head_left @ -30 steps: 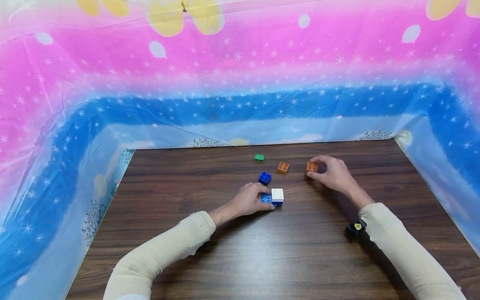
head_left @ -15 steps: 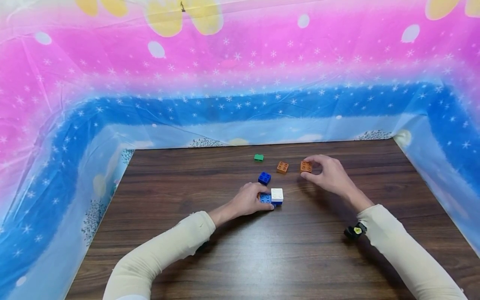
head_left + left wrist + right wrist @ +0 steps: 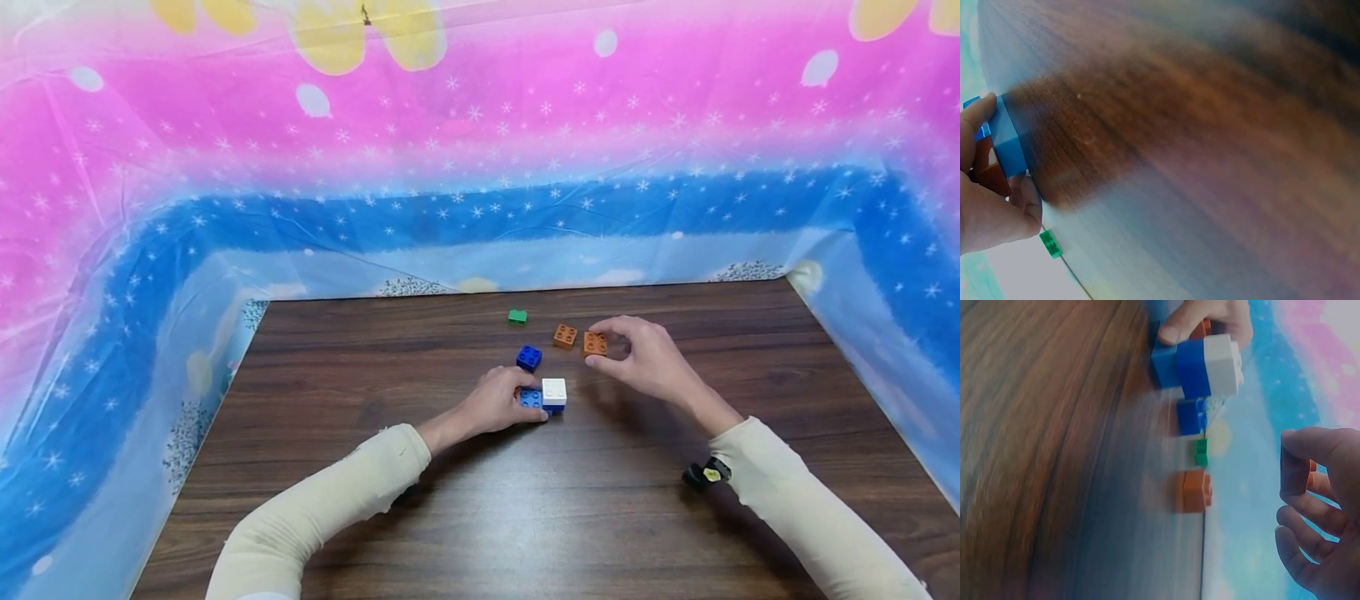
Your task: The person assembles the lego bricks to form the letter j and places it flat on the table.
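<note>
My left hand (image 3: pixel 495 398) grips a stack of toy building bricks: a light blue brick (image 3: pixel 531 397) at the bottom, a darker blue brick (image 3: pixel 1192 365) on its right end, and a white brick (image 3: pixel 554 390) on top. An orange brick (image 3: pixel 990 167) also belongs to this stack, mostly hidden by the fingers. My right hand (image 3: pixel 648 354) pinches a separate orange four-stud brick (image 3: pixel 595 343) between thumb and fingers. In the right wrist view that brick hangs above the table. It is just right of a loose orange brick (image 3: pixel 566 336).
A loose blue brick (image 3: pixel 528 357) lies just behind the stack, and a small green brick (image 3: pixel 517 317) farther back. All stand on a dark wooden table (image 3: pixel 360 358). A pink and blue printed cloth (image 3: pixel 480 208) walls off the back and sides.
My right hand has moved left with its orange brick, from well right of the loose orange brick to close beside it. The left hand and its stack stay put.
</note>
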The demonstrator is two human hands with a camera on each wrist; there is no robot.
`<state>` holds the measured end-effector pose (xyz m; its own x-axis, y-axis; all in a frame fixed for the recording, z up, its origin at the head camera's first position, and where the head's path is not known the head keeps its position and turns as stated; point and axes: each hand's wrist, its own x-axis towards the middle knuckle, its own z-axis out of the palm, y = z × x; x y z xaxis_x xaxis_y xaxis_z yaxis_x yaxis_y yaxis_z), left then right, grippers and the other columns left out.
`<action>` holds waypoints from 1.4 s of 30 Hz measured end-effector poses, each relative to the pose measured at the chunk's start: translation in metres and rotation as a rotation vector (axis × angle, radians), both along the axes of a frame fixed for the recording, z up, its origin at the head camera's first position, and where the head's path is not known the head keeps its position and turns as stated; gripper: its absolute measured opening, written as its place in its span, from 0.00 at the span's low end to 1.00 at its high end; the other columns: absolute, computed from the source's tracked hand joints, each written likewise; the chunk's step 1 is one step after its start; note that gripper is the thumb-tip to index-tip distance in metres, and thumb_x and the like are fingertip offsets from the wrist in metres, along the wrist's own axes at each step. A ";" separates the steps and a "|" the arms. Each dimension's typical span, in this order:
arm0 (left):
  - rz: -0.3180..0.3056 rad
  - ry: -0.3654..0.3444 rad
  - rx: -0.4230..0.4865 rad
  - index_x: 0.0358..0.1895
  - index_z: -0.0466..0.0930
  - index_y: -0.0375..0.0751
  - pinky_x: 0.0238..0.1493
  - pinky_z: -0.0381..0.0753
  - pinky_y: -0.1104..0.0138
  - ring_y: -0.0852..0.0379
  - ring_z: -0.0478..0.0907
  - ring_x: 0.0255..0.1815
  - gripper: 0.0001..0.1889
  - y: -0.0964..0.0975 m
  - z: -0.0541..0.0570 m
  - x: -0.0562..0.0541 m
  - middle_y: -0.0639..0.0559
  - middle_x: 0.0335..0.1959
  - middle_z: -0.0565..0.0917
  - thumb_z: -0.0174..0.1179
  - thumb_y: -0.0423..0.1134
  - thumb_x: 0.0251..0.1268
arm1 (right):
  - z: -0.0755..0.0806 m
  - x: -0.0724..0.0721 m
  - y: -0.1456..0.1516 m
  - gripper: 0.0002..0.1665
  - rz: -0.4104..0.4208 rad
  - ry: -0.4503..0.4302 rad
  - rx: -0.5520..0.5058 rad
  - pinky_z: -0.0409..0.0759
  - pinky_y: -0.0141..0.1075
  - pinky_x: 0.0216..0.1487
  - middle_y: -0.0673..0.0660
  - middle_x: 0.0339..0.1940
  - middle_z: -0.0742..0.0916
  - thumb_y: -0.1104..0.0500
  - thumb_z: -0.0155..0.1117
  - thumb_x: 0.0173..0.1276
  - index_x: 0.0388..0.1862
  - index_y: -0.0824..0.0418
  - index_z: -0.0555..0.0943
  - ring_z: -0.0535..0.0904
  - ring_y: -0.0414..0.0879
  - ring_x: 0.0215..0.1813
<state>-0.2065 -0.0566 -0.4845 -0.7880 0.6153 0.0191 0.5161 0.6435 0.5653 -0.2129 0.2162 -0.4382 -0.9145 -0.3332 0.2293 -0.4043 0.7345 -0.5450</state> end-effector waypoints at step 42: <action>-0.008 0.007 0.034 0.49 0.89 0.44 0.37 0.76 0.70 0.63 0.78 0.36 0.17 -0.001 -0.002 -0.001 0.53 0.41 0.87 0.75 0.48 0.60 | -0.014 0.030 -0.044 0.25 0.156 0.003 -0.004 0.83 0.41 0.42 0.49 0.46 0.87 0.49 0.78 0.63 0.58 0.54 0.85 0.82 0.45 0.47</action>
